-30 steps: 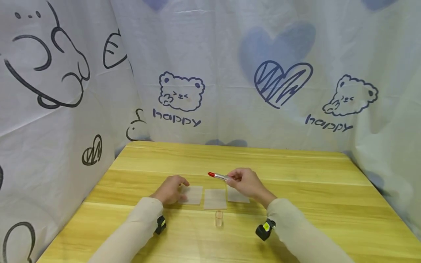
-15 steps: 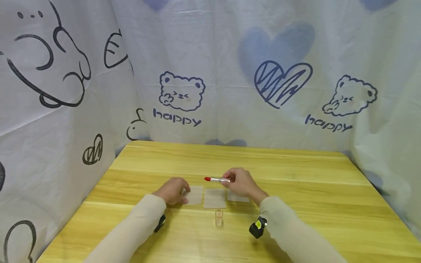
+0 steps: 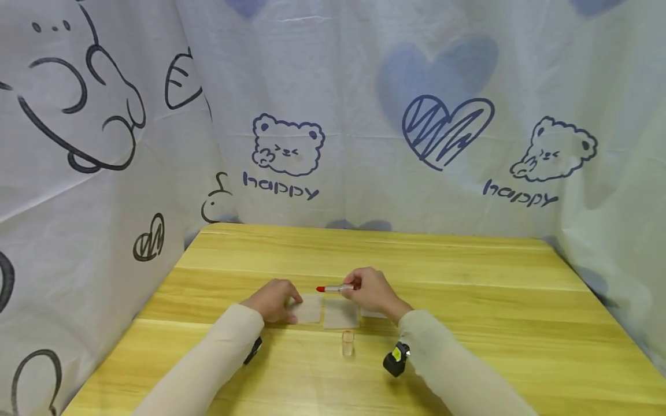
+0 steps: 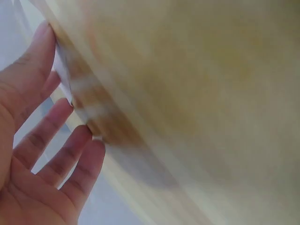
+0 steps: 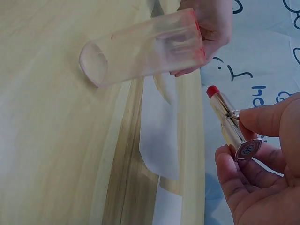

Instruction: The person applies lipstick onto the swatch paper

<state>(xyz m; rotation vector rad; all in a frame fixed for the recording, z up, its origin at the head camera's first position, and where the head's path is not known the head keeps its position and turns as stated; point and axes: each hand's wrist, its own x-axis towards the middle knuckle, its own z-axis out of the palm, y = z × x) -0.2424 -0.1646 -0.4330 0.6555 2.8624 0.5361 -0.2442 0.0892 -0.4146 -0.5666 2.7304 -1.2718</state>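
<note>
My right hand (image 3: 370, 289) pinches a red lipstick (image 3: 333, 288) by its silver tube, the red tip pointing left. In the head view it is just beyond the middle paper square (image 3: 340, 315). Seen from the right wrist, thumb and fingers grip the lipstick (image 5: 228, 119) around its base. My left hand (image 3: 273, 300) rests at the left paper square (image 3: 311, 308), thumb and fingertips on its left part; the left wrist view has those fingers (image 4: 77, 164) spread and only lightly bent. A clear lipstick cap (image 3: 348, 343) stands upright in front of the middle square.
A third paper square (image 3: 373, 315) lies on the right, partly covered by my right hand. All of this is on a wood-grain table (image 3: 468, 277). Behind and beside it hangs a pale curtain (image 3: 354, 185) with printed drawings. Each wrist wears a black camera (image 3: 396, 359).
My right hand has carried the lipstick left and a little nearer, from beyond the right square to over the middle one. My left hand has shifted slightly right on the left square.
</note>
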